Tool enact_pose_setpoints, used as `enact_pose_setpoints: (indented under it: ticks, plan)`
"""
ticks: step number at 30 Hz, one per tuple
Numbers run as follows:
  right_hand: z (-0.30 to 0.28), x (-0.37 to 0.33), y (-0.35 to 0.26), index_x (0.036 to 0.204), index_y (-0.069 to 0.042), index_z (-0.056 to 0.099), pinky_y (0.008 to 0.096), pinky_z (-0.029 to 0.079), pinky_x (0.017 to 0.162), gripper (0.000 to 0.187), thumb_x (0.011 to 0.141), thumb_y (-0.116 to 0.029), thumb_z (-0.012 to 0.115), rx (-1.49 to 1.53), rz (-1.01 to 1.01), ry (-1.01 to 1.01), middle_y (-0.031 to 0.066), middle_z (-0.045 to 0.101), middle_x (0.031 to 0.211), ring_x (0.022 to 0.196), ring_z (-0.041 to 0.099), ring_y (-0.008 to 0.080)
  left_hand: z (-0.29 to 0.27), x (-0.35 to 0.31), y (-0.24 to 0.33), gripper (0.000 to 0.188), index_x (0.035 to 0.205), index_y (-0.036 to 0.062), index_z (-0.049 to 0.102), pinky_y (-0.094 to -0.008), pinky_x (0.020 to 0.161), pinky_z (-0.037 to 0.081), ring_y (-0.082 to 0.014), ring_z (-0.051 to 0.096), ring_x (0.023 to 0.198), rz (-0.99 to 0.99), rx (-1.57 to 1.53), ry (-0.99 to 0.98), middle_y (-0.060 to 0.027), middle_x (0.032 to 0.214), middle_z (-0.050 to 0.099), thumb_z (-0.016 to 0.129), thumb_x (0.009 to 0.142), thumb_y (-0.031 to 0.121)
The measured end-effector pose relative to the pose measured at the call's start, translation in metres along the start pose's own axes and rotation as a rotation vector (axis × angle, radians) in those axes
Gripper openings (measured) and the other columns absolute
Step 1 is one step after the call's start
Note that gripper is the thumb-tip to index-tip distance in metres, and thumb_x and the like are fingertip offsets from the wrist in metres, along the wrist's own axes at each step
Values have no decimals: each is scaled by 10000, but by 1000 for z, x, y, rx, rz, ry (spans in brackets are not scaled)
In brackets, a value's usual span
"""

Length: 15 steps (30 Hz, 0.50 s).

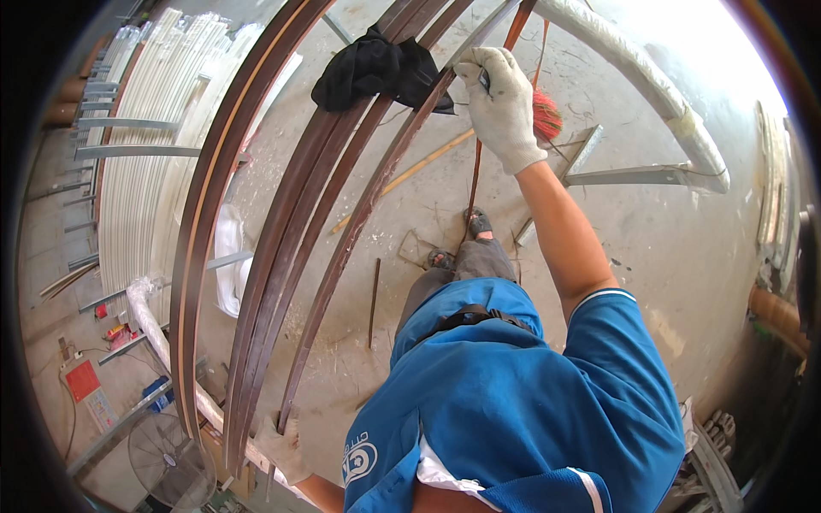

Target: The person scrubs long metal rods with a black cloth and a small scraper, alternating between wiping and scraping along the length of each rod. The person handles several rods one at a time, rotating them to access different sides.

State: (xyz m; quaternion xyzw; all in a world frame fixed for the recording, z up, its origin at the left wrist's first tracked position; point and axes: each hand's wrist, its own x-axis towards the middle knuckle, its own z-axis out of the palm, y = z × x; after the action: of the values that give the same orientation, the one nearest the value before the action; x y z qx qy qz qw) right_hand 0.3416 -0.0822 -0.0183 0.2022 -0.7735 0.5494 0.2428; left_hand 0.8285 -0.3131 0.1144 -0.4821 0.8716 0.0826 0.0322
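My right hand point(503, 111), in a whitish work glove, is closed beside the upper part of the nearest long brown strip point(342, 244). A small dark piece point(484, 79) shows between its fingers, too small to name. My left hand point(284, 451), gloved too, closes around the lower end of the same strip; its fingers are partly hidden. More dark brown strips point(274, 231) run alongside, and a wider one with a light line point(205, 205) lies farther left. A black cloth point(372, 73) drapes over the strips near my right hand.
White profiles point(145, 171) lie stacked on a metal rack at left. A wrapped stand frame point(650, 68) stands at right, near a broom with red bristles point(546, 115). A fan point(171, 462) is at lower left. A thin stick point(375, 303) lies on the floor.
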Motion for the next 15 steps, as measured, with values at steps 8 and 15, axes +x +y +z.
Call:
enact_pose_setpoints:
  ticks: [8, 15]
  plan:
    - [-28, -37, -42, 1030, 9, 628, 325, 511, 811, 124, 907, 13, 643, 470, 185, -392, 112, 648, 917, 840, 630, 223, 3, 1, -9, 431, 846, -19, 674, -381, 587, 424, -237, 549, 600, 126, 2, 78, -126, 678, 614, 840, 789, 374]
    - [-31, -16, -23, 1036, -69, 766, 266, 500, 730, 313, 756, -160, 871, 271, 278, -92, 30, 673, 980, 764, 575, 120, 1, -1, -7, 400, 839, -10, 671, -403, 617, 424, -265, 555, 616, 99, 25, 53, -132, 685, 619, 828, 785, 354]
